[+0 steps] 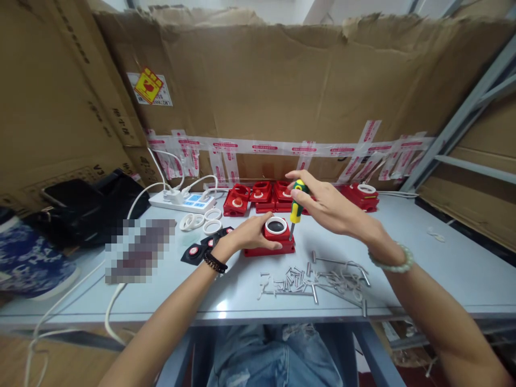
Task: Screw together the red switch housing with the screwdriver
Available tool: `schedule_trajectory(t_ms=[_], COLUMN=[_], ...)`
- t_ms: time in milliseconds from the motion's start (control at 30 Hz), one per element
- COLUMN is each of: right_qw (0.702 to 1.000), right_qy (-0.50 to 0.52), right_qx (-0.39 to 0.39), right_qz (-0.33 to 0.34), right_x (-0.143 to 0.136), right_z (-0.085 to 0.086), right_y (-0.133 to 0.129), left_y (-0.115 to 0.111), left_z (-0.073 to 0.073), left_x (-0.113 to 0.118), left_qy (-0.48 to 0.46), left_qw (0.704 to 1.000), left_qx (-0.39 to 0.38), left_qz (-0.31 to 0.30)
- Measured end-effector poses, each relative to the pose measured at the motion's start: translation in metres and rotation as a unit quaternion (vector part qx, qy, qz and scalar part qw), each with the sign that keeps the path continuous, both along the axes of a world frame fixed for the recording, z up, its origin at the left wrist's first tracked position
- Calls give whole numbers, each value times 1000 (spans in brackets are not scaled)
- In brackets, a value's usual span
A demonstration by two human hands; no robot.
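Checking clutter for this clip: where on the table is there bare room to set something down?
Bare: the table's right side, between the red housing with white ring and the metal pins. Crowded: centre, around the left hand, right hand, screwdriver and red housings.

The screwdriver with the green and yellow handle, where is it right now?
In the head view the screwdriver stands upright at table centre, gripped by the right hand, its tip at the right edge of the red housing that the left hand steadies, behind the loose screws.
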State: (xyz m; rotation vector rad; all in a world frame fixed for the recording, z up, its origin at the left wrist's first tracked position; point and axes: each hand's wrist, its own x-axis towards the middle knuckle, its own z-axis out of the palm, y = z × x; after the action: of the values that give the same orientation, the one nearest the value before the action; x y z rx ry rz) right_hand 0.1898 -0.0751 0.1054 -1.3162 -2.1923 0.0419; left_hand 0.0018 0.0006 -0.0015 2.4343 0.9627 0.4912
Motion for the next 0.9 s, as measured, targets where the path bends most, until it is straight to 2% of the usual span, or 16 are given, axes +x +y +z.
schedule_trajectory(t_ms=[67, 100, 167, 233, 300, 367, 467, 500, 533, 600, 667, 700, 733, 767, 833, 900], right_qw=[996, 996, 999, 984, 973, 985, 997, 995, 996, 996, 978, 970, 971, 980, 997, 999], right_qy=[26, 34, 33, 0, -25, -5, 57, 63, 58, 23, -28, -48, -56, -53, -27, 5], right_qx=[-32, -23, 36, 108, 130, 114, 47, 29, 27, 69, 119, 125, 115, 94, 36, -4], right_qz=[82, 84, -2, -139, -189, -130, 37, 67, 62, -42, -171, -203, -201, -169, -57, 35], right_x=[2, 1, -5, -13, -18, -17, -11, -9, -8, -10, -12, -13, -13, -12, -8, -5], right_z=[1, 0, -6, -13, -16, -14, -10, -9, -9, -10, -11, -10, -8, -6, -1, 1], right_y=[-2, -2, 0, 3, 3, 1, -2, -2, -2, 0, 1, 0, -1, -3, -8, -10], left_y=[0, 0, 0, -1, -2, -2, 0, 0, 0, 0, 0, -1, -2, -2, -2, -1], left_z=[0, 0, 1, 2, 3, 3, 1, 0, -1, 0, 1, 2, 3, 3, 3, 2], left_x=[0, 0, 0, 0, 0, 0, 0, 0, 0, 0, 0, 0, 0, 0, 0, 0], left_qy=[-2, -3, -2, 3, 7, 5, 0, 0, 2, 4, 7, 7, 7, 6, 0, -7], left_qw=[1000, 1000, 1000, 1000, 1000, 1000, 1000, 1000, 1000, 1000, 1000, 1000, 1000, 1000, 1000, 1000], left_qx=[-1, -1, -2, -2, -1, -3, -5, -4, -3, -1, 0, -2, -6, -10, -12, -11], left_qz=[0, -1, -4, -4, -3, -6, -7, -5, -2, 1, 3, 3, 1, -3, -7, -8])
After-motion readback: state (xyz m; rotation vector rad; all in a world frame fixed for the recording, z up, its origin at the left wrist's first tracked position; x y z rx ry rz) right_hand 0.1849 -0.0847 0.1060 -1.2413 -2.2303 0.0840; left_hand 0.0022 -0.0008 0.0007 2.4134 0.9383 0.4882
